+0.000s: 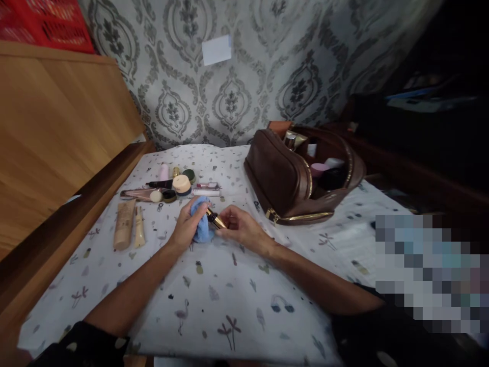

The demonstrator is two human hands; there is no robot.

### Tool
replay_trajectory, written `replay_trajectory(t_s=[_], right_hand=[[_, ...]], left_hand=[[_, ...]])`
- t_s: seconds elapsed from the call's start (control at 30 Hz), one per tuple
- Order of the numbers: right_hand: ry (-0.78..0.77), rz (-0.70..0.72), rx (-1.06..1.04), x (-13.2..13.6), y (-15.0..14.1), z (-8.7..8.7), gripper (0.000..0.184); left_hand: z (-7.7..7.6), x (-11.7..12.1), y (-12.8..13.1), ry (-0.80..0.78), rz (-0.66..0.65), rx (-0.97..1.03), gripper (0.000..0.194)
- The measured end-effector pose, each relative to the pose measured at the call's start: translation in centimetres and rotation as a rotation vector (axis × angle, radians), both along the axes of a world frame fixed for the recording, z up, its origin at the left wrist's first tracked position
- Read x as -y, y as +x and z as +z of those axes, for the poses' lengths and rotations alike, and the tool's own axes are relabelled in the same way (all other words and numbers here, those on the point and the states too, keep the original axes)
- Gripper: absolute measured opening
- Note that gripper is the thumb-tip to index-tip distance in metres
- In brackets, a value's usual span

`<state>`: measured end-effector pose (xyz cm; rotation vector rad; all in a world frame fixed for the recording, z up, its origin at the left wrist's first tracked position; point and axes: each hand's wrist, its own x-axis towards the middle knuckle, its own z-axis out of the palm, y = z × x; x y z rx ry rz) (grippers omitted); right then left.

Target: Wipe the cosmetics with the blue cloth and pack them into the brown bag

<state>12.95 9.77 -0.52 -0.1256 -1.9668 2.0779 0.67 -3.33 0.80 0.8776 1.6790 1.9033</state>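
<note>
My left hand (185, 223) is closed round a soft blue cloth (202, 229), with one end of a slim black-and-gold cosmetic tube (214, 218) against it. The fingers of my right hand (240, 228) pinch the tube's gold end. Its exact kind is too small to make out. Left of my hands lie a beige squeeze tube (124, 224) and a smaller cream-coloured tube (139, 232). Just beyond them is a group of cosmetics, among them a jar with a cream lid (181, 184), a dark green-lidded jar (188, 176) and a makeup brush (141, 194).
A brown toiletry bag (278, 176) stands unzipped at the right, with several cosmetics inside. The printed white sheet (214, 295) covers the surface. A wooden panel (64, 137) rises at the left, below a red plastic basket (61, 25). Patterned wallpaper (237, 97) is behind.
</note>
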Motion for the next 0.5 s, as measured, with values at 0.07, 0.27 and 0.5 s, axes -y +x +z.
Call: replay_trajectory(t_s=[0.07,0.27,0.5], right_hand=[[0.019,-0.023,0.000,0.0,0.1,0.1,0.043],[-0.108,0.069,0.002,0.0,0.1,0.7,0.045],[-0.323,0.003,-0.018,0.0,-0.5,-0.2,0.054]], left_hand=[[0.1,-0.1,0.1,0.005,-0.010,0.086,0.038],[0.5,0.0,0.8,-0.050,-0.181,0.141,0.051],[0.3,0.1,1.0,-0.095,-0.360,0.114,0.057]])
